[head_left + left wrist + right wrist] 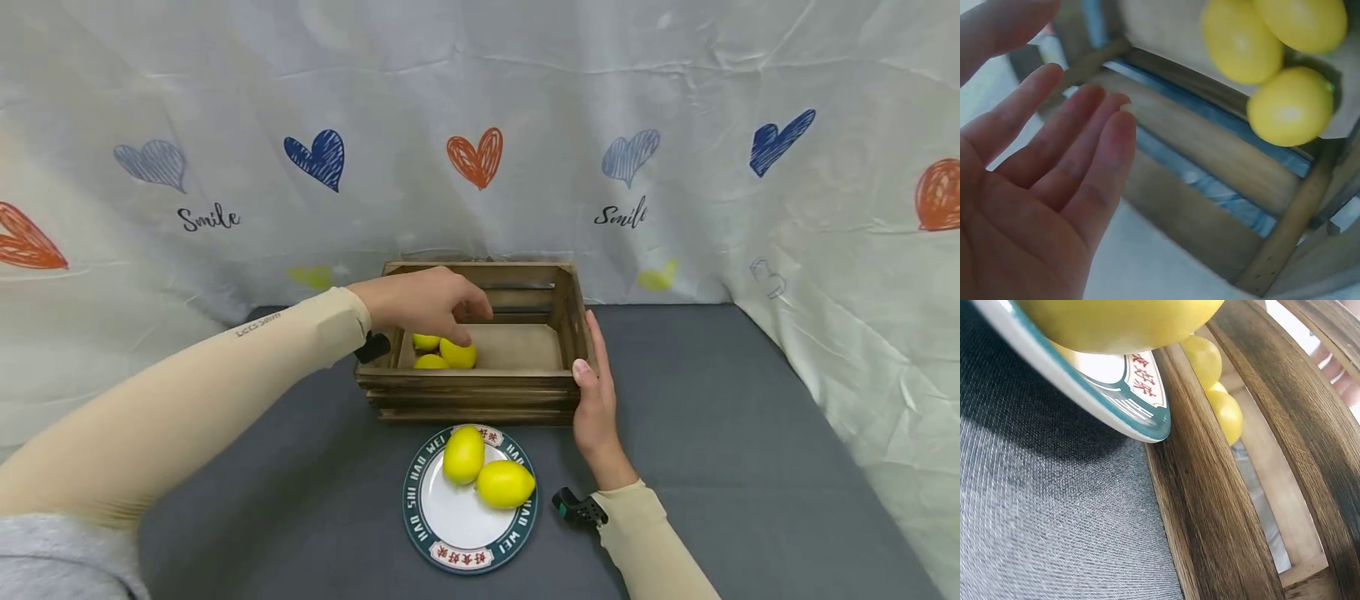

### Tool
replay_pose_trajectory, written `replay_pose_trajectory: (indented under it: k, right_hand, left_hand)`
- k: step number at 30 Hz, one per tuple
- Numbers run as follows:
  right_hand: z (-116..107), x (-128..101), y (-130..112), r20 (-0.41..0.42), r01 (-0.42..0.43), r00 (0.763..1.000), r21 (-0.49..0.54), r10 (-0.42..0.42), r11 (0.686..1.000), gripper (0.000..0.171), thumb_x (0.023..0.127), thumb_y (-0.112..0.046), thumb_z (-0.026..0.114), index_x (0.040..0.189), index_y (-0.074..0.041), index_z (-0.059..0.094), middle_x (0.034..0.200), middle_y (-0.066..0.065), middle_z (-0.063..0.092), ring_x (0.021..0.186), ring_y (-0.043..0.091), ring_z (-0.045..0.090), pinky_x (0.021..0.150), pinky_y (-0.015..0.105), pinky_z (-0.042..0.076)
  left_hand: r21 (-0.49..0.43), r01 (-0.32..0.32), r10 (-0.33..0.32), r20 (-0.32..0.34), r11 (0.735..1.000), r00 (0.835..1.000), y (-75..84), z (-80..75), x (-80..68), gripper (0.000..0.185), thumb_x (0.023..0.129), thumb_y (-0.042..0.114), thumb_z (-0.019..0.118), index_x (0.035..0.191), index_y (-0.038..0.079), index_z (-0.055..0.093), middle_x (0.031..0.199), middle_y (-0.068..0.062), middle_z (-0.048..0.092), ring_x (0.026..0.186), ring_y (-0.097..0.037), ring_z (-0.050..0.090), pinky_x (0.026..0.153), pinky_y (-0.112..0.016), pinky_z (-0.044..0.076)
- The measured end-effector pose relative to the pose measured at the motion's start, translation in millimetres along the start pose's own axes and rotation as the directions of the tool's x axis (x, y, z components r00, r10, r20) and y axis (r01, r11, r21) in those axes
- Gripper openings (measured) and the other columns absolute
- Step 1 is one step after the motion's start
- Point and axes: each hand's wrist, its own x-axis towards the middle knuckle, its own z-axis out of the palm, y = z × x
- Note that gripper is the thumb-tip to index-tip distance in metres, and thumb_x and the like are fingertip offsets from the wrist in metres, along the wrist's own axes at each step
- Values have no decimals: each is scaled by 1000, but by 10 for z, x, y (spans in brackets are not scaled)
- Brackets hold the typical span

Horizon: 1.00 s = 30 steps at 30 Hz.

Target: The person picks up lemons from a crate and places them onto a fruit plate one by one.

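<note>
So the left hand [431, 298] is hanging over the left part of the crate [472, 400], fingers loosely bent, thumb apart from them, nothing in there. Just below it are three lemons [458, 354], bunched toward the crate's near left corner. The right hand [596, 408] has its fingers pretty straight along the outside of the right wall, thumb at the near right corner. Crate's toward the far edge of the tabletop [712, 433], around the middle. Right in front of it there's a plate [457, 521] with two more lemons [463, 455], one by its far edge, one by its right edge.
</note>
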Motion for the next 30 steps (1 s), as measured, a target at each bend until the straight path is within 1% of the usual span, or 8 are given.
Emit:
replay_pose_trajectory:
  k: [3, 8, 13, 16, 19, 23, 28, 30]
  right_hand:
    - [9, -15, 10, 6, -4, 1000, 8, 4, 1000, 73, 101, -30, 42, 172, -36, 28, 180, -14, 22, 167, 17, 16, 130, 67, 8]
    - [3, -13, 9, -1, 0, 1000, 9, 0, 1000, 73, 100, -30, 42, 172, -36, 29, 179, -13, 23, 166, 17, 19, 129, 67, 8]
    - [-9, -2, 10, -1, 0, 1000, 23, 0, 1000, 72, 101, -30, 43, 172, -37, 28, 180, -11, 23, 163, 17, 21, 128, 65, 10]
    - [-9, -3, 19, 3, -5, 1000, 26, 5, 1000, 72, 101, -31, 43, 172, -37, 28, 180, -12, 23, 159, 16, 24, 126, 62, 12]
    - [7, -12, 25, 2, -7, 1000, 28, 7, 1000, 73, 101, -31, 43, 172, -38, 28, 179, -14, 23, 157, 16, 25, 125, 61, 13]
    - [7, -15, 29, -7, -5, 1000, 24, 5, 1000, 73, 101, -31, 43, 172, -37, 28, 179, -14, 24, 163, 15, 22, 128, 64, 10]
    - [-3, 3, 23, -7, -2, 1000, 21, 2, 1000, 73, 101, -31, 43, 172, -38, 28, 180, -11, 24, 165, 15, 20, 129, 65, 9]
    - [-7, 9, 21, -7, -2, 1000, 19, 2, 1000, 73, 101, -32, 43, 172, -38, 28, 180, -10, 24, 165, 15, 21, 129, 65, 9]
  left_hand:
    - [6, 49, -49, 51, 999, 997, -125, 67, 178, 53, 99, 24, 79, 149, 15, 65, 150, -6, 66, 136, -31, 64, 116, -48, 53]
    - [44, 101, -106, 122, 994, 987, -257, 201, 435, 56, 98, 18, 77, 152, 14, 63, 156, -9, 62, 140, -31, 61, 115, -48, 54]
    - [90, 147, -161, 170, 985, 972, -296, 284, 604, 60, 95, 18, 79, 153, 15, 63, 159, -11, 58, 143, -31, 57, 116, -49, 53]
    - [104, 168, -186, 201, 980, 962, -319, 318, 673, 62, 94, 17, 81, 153, 16, 62, 160, -13, 57, 143, -32, 57, 116, -50, 53]
    - [117, 168, -191, 231, 979, 954, -350, 348, 721, 62, 95, 15, 82, 153, 16, 62, 158, -13, 58, 143, -32, 58, 115, -49, 54]
    - [115, 145, -172, 269, 983, 948, -373, 374, 796, 60, 95, 13, 82, 152, 17, 63, 155, -12, 61, 141, -31, 60, 114, -47, 54]
    - [129, 117, -149, 281, 985, 948, -379, 394, 865, 51, 100, 26, 80, 148, 17, 67, 148, -10, 66, 135, -29, 64, 113, -47, 55]
    - [128, 115, -147, 283, 985, 948, -378, 400, 882, 51, 100, 31, 79, 147, 17, 67, 148, -9, 67, 135, -29, 64, 114, -47, 54]
